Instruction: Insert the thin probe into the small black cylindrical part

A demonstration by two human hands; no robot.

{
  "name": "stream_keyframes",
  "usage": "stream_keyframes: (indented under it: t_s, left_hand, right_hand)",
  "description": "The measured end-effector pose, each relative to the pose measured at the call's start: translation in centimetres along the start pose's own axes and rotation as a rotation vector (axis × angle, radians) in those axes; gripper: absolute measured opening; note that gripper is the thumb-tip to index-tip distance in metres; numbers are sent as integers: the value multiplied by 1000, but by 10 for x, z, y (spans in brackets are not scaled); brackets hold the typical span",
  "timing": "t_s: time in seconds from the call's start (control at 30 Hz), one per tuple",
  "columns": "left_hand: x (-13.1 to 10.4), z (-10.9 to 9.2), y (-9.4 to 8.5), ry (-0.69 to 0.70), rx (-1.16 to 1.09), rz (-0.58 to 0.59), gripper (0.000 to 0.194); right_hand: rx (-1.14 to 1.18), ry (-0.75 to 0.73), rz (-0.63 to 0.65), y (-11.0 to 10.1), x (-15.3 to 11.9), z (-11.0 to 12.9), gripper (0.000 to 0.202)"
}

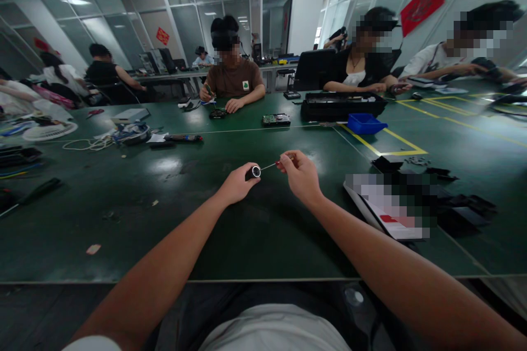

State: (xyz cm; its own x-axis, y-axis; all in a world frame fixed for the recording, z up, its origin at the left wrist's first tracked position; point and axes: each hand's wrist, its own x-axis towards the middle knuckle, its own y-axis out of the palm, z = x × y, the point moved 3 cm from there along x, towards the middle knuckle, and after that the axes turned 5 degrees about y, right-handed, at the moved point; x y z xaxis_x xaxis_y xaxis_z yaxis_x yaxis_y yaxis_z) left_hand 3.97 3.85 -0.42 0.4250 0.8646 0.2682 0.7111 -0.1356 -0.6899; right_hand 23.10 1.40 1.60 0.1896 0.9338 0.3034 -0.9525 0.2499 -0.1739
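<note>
Above the green table, my left hand (239, 184) is closed around a small black cylindrical part (256, 171) with a bright ring on its end; its exact kind does not show. My right hand (302, 175) grips the reddish handle of a screwdriver (269, 166). The thin metal shaft points left, and its tip is at or close to the side of the black part. Whether the tip touches it, I cannot tell. My fingers hide most of the handle and much of the part.
The green table (185, 241) spreads around my hands. On the right lie a white box (370, 205), black pieces (465, 211) and a blue bin (366, 123). Further off are a circuit board (275, 119) and a long black casing (343, 107). Cables and tools lie left; people sit opposite.
</note>
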Motion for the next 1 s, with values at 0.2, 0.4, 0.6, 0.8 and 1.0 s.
stream_keyframes:
  t_s: [0.2, 0.4, 0.6, 0.8, 1.0]
  left_hand:
    - [-1, 0, -2, 24, -7, -20, 25]
    - [-1, -1, -2, 22, 1, -26, 25]
    - [-1, -1, -1, 43, -12, -32, 28]
    - [-1, 4, 2, 56, 29, -24, 28]
    - [-1, 8, 4, 84, 83, -11, 26]
  right_hand:
    - [24, 18, 15, 0, 0, 0, 24]
    - [24, 35, -11, 1, 3, -3, 24]
    - [-13, 61, -33, 0, 3, -5, 23]
    - [-251, 31, -40, -5, -1, 6, 41]
    - [-278, -38, 52, -3, -1, 9, 21]
